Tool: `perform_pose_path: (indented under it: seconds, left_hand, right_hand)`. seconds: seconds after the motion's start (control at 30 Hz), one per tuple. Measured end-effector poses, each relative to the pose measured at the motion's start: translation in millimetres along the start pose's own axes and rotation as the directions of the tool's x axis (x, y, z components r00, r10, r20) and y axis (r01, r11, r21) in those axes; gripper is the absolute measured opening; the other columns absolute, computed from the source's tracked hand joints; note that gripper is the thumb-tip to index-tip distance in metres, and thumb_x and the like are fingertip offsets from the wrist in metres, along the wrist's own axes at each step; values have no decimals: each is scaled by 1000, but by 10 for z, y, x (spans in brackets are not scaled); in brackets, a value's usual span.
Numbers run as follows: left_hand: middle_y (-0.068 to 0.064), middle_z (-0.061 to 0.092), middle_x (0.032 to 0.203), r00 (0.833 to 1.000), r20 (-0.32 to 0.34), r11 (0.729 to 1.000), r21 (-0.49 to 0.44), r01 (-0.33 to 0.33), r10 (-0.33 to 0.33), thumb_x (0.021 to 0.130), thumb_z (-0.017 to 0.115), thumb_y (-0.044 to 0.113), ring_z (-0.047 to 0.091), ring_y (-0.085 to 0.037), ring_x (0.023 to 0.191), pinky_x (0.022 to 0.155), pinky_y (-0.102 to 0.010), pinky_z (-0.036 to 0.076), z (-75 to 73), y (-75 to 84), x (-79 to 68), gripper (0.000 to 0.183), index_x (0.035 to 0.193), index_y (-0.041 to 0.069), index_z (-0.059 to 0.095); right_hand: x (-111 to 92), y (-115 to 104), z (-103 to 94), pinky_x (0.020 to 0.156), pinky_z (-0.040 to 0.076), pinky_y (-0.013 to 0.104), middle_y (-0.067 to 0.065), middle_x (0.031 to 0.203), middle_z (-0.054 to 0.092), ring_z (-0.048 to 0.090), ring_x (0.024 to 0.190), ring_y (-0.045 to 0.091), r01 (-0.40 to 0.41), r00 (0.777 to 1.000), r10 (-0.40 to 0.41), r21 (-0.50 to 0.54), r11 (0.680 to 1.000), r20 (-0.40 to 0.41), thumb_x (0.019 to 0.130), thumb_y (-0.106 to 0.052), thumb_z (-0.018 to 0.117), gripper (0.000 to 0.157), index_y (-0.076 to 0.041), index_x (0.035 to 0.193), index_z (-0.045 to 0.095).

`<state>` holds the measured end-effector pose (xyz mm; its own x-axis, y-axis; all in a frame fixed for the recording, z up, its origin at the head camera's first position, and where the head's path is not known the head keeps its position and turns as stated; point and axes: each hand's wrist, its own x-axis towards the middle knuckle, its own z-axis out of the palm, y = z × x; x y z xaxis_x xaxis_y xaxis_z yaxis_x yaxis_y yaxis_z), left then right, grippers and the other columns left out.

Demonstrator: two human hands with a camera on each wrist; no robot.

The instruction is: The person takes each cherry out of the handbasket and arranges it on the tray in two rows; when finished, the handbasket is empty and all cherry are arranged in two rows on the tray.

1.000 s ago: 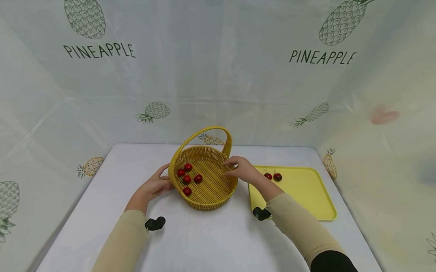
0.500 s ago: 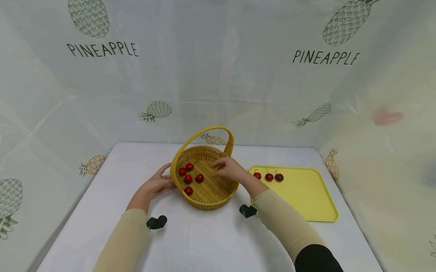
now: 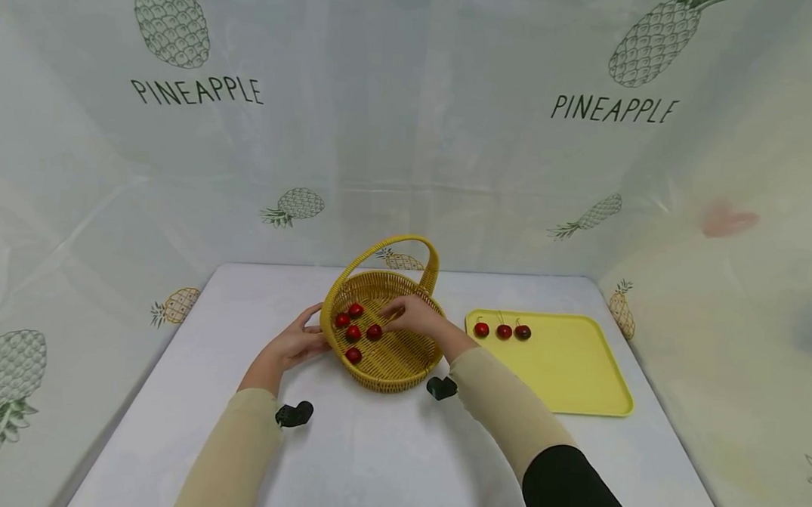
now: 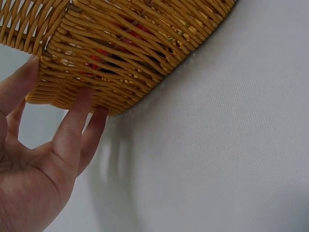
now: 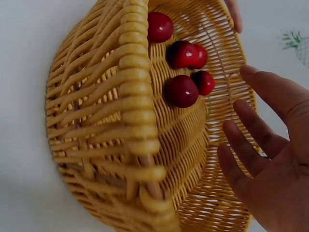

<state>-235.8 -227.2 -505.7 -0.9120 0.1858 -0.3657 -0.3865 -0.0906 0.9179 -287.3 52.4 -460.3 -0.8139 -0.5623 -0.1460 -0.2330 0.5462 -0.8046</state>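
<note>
A yellow wicker basket (image 3: 401, 363) with a tall arched handle stands near the middle of the table. Several red cherries (image 3: 353, 355) lie in its left half. My left hand (image 3: 294, 345) holds the basket's left side, its fingertips against the outer weave (image 4: 120, 63) in the left wrist view. Over the basket's right part is my right hand (image 3: 413, 316), fingers loosely spread and holding nothing. Its fingertips are close to the rightmost cherry (image 3: 374, 332); in the right wrist view a gap shows between the hand (image 5: 275, 159) and the cherries (image 5: 181, 91).
To the right lies a yellow tray (image 3: 564, 366) with 3 stemmed cherries (image 3: 504, 331) in a row along its back left. The white table (image 3: 370, 456) reaches back to a pineapple-print sheet (image 3: 411, 133).
My right hand has moved left across the basket, from its right rim toward the cherries, uncovering the leftmost cherry on the tray. The left hand stays at the basket's side.
</note>
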Motion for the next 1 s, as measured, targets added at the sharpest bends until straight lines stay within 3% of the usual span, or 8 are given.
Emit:
perform_pose_path:
  seconds: [0.47,0.73,1.0]
  left_hand:
    - [-31,40,141,1000,8,1000,-5,2,-2,94,59,-5,63,-27,102,104,-51,40,47,7,5,80,156,26,20]
    - [-32,40,142,1000,14,1000,-8,0,0,94,59,-5,64,-26,100,104,-52,39,41,0,1,81,157,25,18]
    - [-32,39,142,1000,8,1000,-8,-6,6,94,58,-6,64,-27,101,104,-52,38,2,-7,-9,82,157,26,16]
  right_hand:
    - [161,14,78,90,51,34,11,119,65,59,107,22,-59,996,61,-26,998,58,88,-2,70,31,-1,119,68]
    - [263,77,134,84,52,30,10,112,67,59,96,17,-78,994,81,-41,996,73,85,0,73,30,-2,115,70]
    - [372,90,212,84,52,28,6,109,68,59,96,15,-88,991,95,-78,993,93,83,1,75,30,-4,112,73]
